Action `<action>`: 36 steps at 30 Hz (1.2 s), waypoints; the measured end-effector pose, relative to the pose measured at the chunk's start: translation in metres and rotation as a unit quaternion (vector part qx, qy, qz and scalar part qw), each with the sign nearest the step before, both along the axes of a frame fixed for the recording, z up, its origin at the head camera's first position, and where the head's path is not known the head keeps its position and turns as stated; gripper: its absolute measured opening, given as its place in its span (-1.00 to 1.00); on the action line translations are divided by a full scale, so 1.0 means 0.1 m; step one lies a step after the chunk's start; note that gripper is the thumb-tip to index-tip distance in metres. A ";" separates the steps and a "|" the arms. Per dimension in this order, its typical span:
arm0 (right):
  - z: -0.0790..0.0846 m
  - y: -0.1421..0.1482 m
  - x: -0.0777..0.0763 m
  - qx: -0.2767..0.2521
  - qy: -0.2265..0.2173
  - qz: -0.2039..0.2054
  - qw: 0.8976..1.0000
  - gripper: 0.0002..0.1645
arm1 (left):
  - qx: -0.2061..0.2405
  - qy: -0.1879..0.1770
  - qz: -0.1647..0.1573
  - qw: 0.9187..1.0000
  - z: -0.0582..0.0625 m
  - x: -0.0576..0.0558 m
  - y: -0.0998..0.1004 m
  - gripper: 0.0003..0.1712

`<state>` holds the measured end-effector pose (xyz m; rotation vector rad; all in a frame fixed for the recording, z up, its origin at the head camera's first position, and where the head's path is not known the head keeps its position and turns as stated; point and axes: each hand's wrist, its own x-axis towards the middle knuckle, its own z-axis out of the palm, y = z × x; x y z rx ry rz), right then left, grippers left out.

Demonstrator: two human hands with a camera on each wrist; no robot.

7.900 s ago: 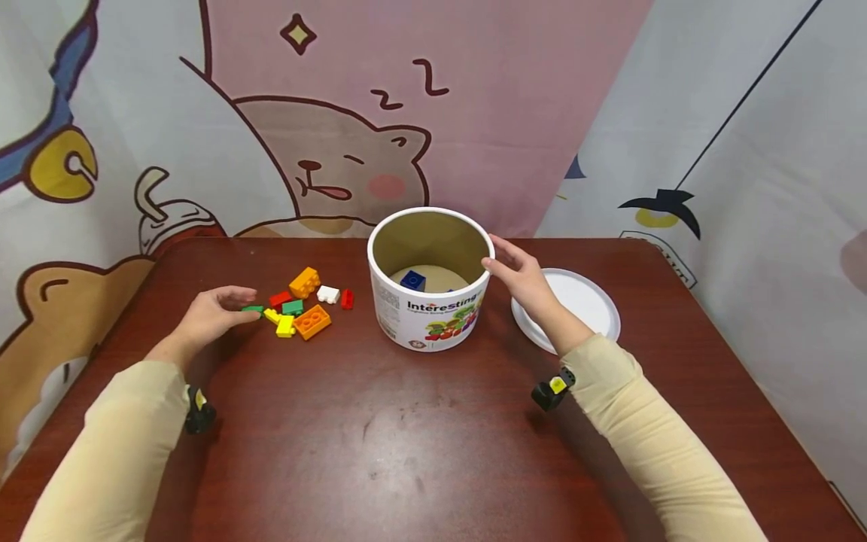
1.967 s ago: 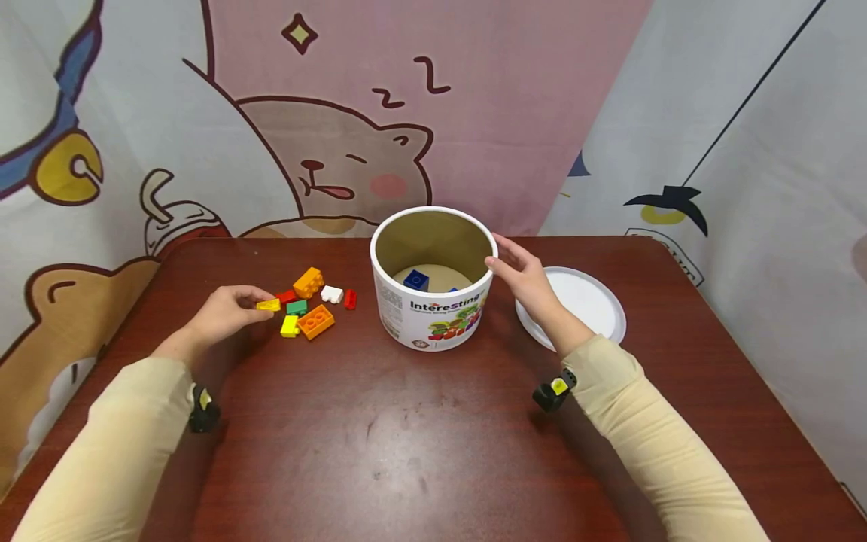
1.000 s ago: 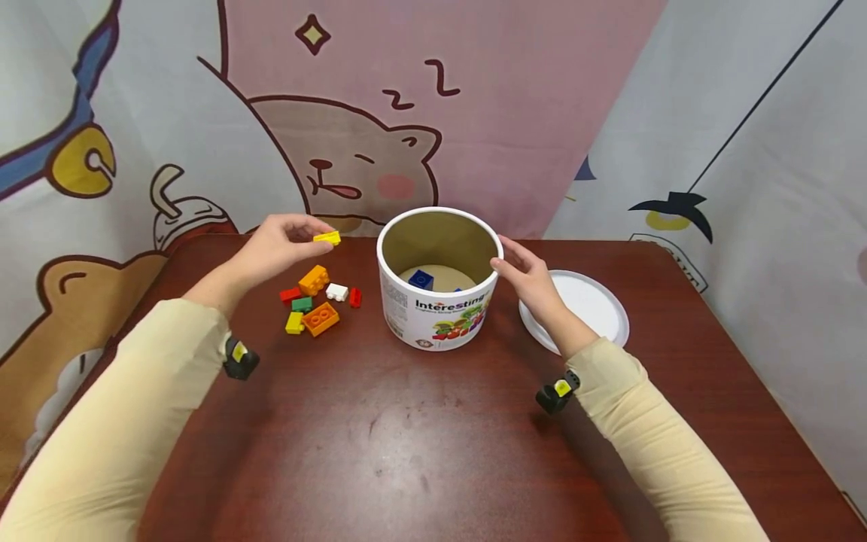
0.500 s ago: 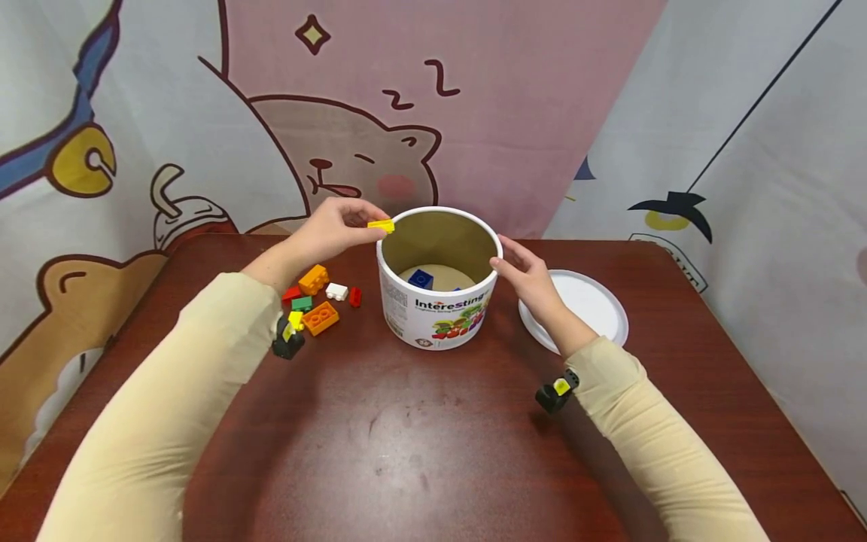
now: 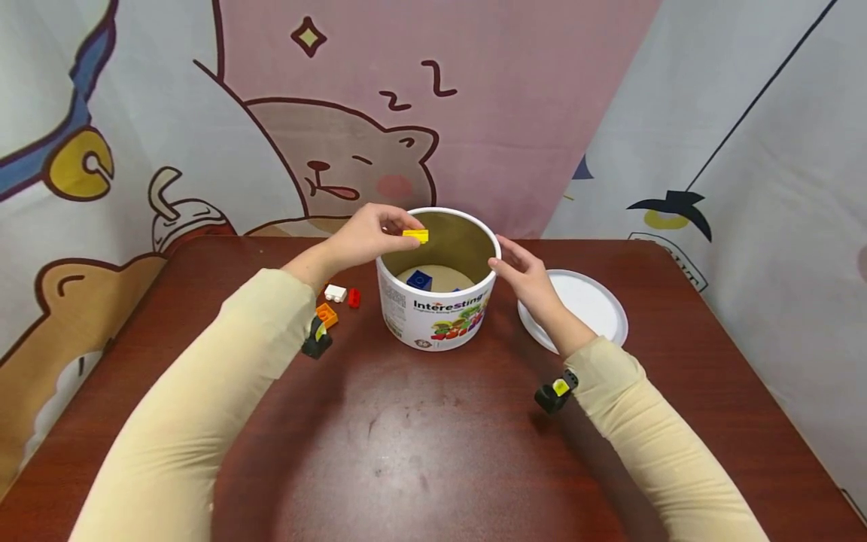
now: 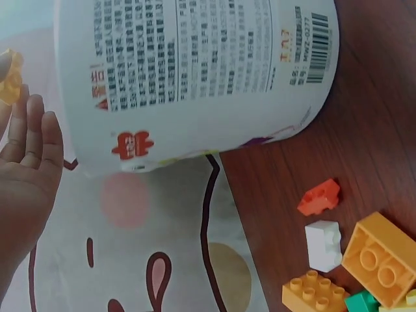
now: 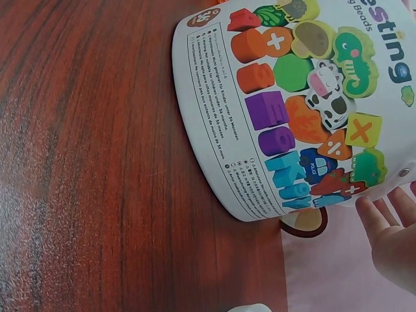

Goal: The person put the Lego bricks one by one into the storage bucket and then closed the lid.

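My left hand (image 5: pixel 369 233) pinches a yellow toy brick (image 5: pixel 415 236) between thumb and fingers, over the left rim of a white round bucket (image 5: pixel 396 312). In the left wrist view the same yellow brick (image 6: pixel 10 77) shows at the left edge, beside the bucket's printed wall. A blue brick (image 5: pixel 419 280) lies on the bucket's floor, and part of another blue piece (image 5: pixel 455 290) peeks over the front rim. My right hand (image 5: pixel 528 282) grips the bucket's right rim, thumb at the front and fingers behind.
Left of the bucket lie a red brick (image 6: pixel 320 197), a white brick (image 6: pixel 323 246), two orange bricks (image 6: pixel 315 290) and a green brick (image 6: pixel 362 302); my left forearm hides part of this pile in the head view. A white round lid (image 5: pixel 596 301) rests behind my right wrist.
A green brick near my left hand has left the pile. My left hand then lifted the yellow brick and carried it right to the bucket. My right hand has stayed on the rim.
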<state>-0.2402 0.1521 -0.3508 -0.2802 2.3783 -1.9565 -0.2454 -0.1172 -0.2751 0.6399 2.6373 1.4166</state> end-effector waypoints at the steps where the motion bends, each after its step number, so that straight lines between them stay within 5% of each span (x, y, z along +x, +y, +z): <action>1: 0.00 0.00 0.00 0.000 0.000 0.000 1.000 -0.37 | 0.000 -0.001 -0.002 1.000 -0.01 -0.01 0.02 -0.71; 8: 0.00 -0.01 0.01 0.001 -0.004 -0.002 1.000 -0.37 | -0.009 -0.005 -0.015 1.000 -0.03 -0.05 0.13 -0.64; 13: -0.01 -0.01 0.01 0.001 -0.002 -0.001 1.000 -0.37 | -0.011 -0.006 -0.004 1.000 -0.04 -0.03 0.03 -0.64; 18: -0.02 0.00 0.00 -0.010 0.005 0.000 1.000 -0.37 | 0.008 0.001 0.053 0.999 -0.05 -0.01 -0.25 -0.63; 22: -0.03 0.00 -0.01 -0.008 0.004 -0.001 1.000 -0.37 | 0.033 -0.028 0.097 0.994 -0.11 0.02 -0.55 -0.58; 36: -0.03 -0.01 0.00 -0.024 0.006 -0.005 1.000 -0.38 | 0.033 -0.061 0.209 0.975 -0.65 0.17 -1.37 -0.44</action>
